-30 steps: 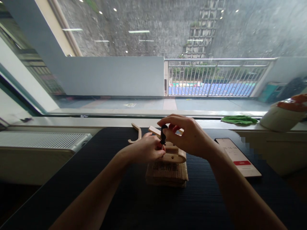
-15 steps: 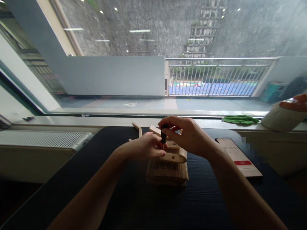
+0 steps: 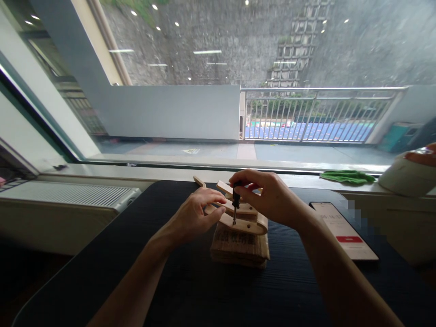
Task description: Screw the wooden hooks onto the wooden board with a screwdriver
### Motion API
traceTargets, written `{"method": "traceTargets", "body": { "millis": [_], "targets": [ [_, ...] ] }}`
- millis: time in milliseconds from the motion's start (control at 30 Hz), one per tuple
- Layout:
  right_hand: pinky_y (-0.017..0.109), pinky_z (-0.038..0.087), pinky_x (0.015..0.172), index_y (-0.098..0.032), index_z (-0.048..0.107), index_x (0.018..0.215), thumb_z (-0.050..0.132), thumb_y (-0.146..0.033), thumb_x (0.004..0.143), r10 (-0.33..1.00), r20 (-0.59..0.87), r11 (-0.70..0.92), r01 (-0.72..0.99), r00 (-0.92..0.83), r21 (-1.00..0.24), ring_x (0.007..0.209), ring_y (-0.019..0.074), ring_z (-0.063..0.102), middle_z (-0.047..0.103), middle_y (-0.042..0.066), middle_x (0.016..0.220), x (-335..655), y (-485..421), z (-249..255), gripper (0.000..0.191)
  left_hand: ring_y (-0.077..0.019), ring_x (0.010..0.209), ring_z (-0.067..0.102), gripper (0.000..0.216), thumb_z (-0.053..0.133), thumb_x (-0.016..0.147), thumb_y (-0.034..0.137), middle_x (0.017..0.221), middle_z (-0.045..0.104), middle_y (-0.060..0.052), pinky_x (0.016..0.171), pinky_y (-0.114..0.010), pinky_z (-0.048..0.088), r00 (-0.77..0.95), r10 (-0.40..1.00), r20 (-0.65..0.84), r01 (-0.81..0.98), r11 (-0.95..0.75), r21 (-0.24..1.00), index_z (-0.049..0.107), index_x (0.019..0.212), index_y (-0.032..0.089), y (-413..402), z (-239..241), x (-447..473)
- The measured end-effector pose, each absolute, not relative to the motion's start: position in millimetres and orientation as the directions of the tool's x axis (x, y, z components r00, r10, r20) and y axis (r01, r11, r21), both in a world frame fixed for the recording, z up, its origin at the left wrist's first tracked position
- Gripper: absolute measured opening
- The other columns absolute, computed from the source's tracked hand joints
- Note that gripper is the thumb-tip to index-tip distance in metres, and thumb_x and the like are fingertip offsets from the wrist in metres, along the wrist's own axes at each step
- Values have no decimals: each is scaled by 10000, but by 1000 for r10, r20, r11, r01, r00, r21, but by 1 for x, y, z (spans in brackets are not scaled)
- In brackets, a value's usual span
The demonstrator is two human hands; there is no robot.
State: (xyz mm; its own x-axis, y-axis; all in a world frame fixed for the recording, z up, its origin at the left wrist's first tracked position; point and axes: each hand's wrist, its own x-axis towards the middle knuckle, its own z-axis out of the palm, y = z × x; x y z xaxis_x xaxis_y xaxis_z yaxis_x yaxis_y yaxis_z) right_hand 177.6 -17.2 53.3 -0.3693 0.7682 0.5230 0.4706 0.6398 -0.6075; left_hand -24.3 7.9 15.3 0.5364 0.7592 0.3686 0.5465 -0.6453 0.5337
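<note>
My right hand (image 3: pixel 264 195) is closed around the black handle of a small screwdriver (image 3: pixel 235 200), held upright. Its metal shaft runs down to a hole or screw in the near curved piece of a light wooden assembly (image 3: pixel 250 225); which of the two I cannot tell. Another hole shows in that piece, to the right of the tip. My left hand (image 3: pixel 200 209) is beside the assembly on its left, thumb and fingers apart, fingertips close to the wood. Under the assembly lies a flat brown cardboard stack (image 3: pixel 240 250) with dark printing.
The dark table (image 3: pixel 190 286) carries a phone (image 3: pixel 345 231) with a lit screen on the right. Behind it, a green cloth (image 3: pixel 347 177) and a white pot (image 3: pixel 410 175) stand on the window sill (image 3: pixel 163 174). A radiator (image 3: pixel 85 195) is at the left.
My left fingers have moved off the screwdriver's shaft and spread apart, uncovering the tip on the wood. My right hand keeps its grip on the handle. The camera view has shifted slightly.
</note>
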Motion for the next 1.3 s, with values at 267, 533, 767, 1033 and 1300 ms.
{"method": "traceTargets", "body": {
  "millis": [267, 533, 767, 1033, 1300],
  "targets": [
    [237, 476, 684, -212, 607, 1007, 505, -207, 842, 789, 506, 613, 497, -348, -614, 775, 114, 600, 653, 5, 899, 178, -17, 54, 194, -204, 1118, 477, 250, 532, 788, 221, 1087, 633, -29, 1005, -368, 365, 582, 673, 457, 516, -739, 432, 636, 1015, 234, 7, 3, -29],
    [224, 476, 673, -212, 611, 986, 508, -211, 840, 785, 519, 618, 482, -337, -621, 774, 108, 602, 649, -5, 876, 178, -13, 51, 179, -201, 1167, 418, 278, 560, 753, 190, 1166, 587, 39, 1018, -414, 285, 648, 634, 421, 609, -764, 213, 601, 1007, 297, 1, 1, -29],
    [211, 465, 686, -218, 612, 981, 502, -195, 841, 784, 523, 619, 489, -336, -615, 781, 96, 597, 651, -19, 881, 178, -15, 53, 179, -193, 1138, 427, 142, 533, 796, 231, 1047, 621, 30, 1003, -409, 262, 685, 623, 378, 618, -772, 152, 603, 912, 274, -3, 2, -26],
    [211, 459, 690, -220, 602, 989, 495, -198, 849, 782, 521, 622, 499, -343, -604, 788, 96, 593, 649, -20, 883, 177, -15, 53, 178, -187, 1082, 460, 121, 504, 826, 234, 992, 628, 20, 969, -395, 280, 706, 613, 355, 597, -784, 169, 613, 872, 260, -3, 2, -26],
    [218, 463, 678, -204, 604, 986, 494, -182, 845, 778, 525, 626, 493, -346, -604, 780, 104, 594, 647, -6, 883, 176, -15, 53, 181, -185, 1079, 465, 158, 479, 843, 232, 1002, 628, 22, 989, -406, 270, 695, 623, 358, 604, -777, 179, 613, 922, 263, -3, -1, -26]
  ]
}}
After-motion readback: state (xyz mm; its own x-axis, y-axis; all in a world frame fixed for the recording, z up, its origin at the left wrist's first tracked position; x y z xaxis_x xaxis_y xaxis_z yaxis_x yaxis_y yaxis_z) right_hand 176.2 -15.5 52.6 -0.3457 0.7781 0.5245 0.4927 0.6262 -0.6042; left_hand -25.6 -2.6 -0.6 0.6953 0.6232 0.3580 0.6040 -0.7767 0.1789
